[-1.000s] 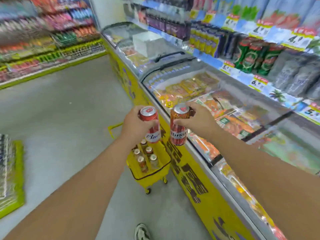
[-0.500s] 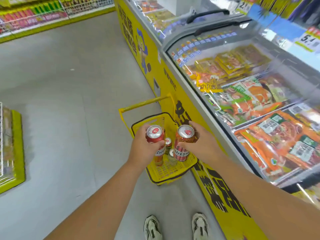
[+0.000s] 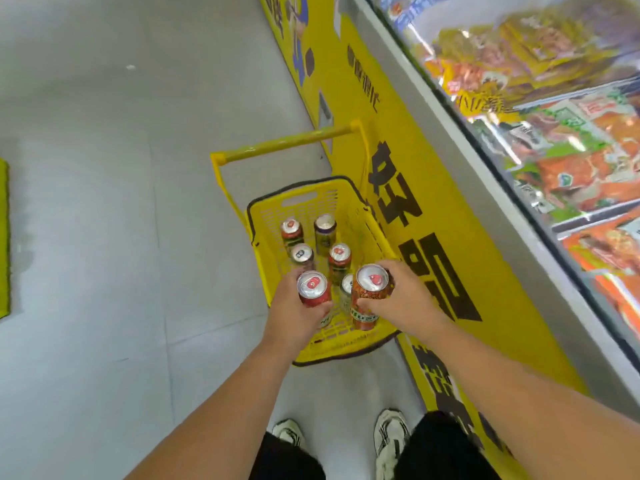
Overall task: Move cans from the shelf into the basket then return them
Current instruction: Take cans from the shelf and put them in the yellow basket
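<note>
A yellow wheeled basket (image 3: 266, 244) stands on the floor against the freezer's front. Several cans stand upright inside it, among them a dark can (image 3: 325, 230) at the back. My left hand (image 3: 294, 317) grips a red can (image 3: 313, 289) over the basket's near end. My right hand (image 3: 403, 296) grips an orange can (image 3: 369, 292) beside it. Both held cans are upright, low over the basket, just above the cans inside. The shelf is out of view.
A yellow-fronted chest freezer (image 3: 433, 188) with a glass lid runs along the right, full of food packs. The basket's tall handle (image 3: 287, 143) rises at its far end. Grey floor lies to the left. My shoes (image 3: 389, 438) are at the bottom; a green display edge (image 3: 3, 237) is far left.
The view has tilted down from the shelves to the basket. Both hands have lowered the two cans from chest height to just over the basket's near end.
</note>
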The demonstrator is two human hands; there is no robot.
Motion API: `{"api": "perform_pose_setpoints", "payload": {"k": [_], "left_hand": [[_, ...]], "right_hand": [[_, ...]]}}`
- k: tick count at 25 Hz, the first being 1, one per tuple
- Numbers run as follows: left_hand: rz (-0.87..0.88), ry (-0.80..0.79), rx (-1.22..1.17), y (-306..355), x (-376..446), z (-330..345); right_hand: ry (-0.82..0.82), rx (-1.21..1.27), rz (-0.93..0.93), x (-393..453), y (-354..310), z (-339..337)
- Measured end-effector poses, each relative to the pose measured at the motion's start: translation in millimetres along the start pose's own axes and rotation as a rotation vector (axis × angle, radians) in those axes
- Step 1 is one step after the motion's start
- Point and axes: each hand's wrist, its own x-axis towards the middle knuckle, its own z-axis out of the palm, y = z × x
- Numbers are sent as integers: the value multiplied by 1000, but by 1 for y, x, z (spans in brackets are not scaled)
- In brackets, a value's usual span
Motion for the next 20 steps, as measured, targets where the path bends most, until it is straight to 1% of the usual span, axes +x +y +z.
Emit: {"api": "perform_pose_setpoints", "payload": {"k": [3, 6, 11, 17, 20], "left_hand": [[-22, -12, 52, -41, 18, 29], [-66, -41, 72, -67, 32, 48], [-82, -112, 124, -86, 48, 64], [-126, -169, 209, -105, 62, 75], [-157, -169, 228, -115, 64, 82]], "right_hand": [[-37, -59, 15, 20, 32, 26], [-73, -151, 35, 33, 53, 45], [-129, -287, 116, 45, 69, 63], [-147, -362, 277, 63, 79, 84], [-170, -404, 341, 69, 83, 95]]}}
